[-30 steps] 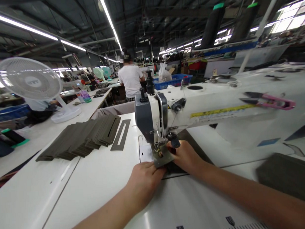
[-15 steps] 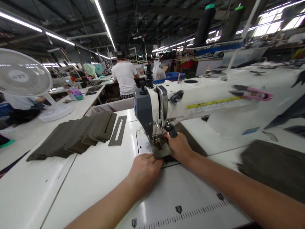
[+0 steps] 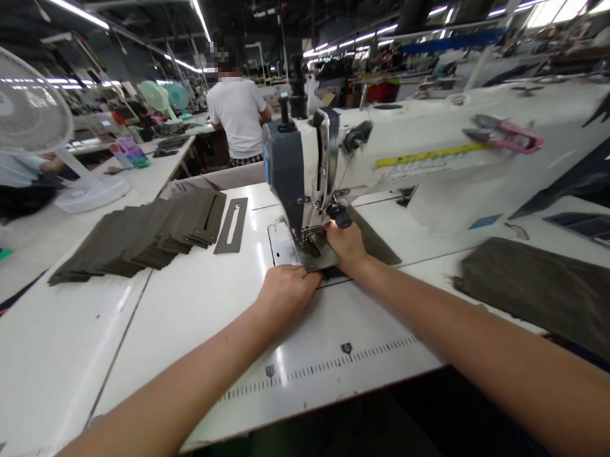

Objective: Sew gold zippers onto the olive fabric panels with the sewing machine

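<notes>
The view has tipped down, showing the bench's [image 3: 201,285] front edge. Ten o'clock: stacked slotted panels [image 3: 149,230], finished or waiting, unclear. Centre: the left hand [image 3: 286,292] pinches an olive panel [image 3: 324,256], seemingly unfinished, under the sewing machine [image 3: 287,159]; the right hand's fingers are partly hidden, grip untellable. Three o'clock: dark fabric [image 3: 532,290], cut off.

On the table [image 3: 227,278] before the sewing machine [image 3: 285,169], ruler marks [image 3: 310,370] read 10 and 0; the machine's yellow strip [image 3: 427,155] is illegible.
</notes>
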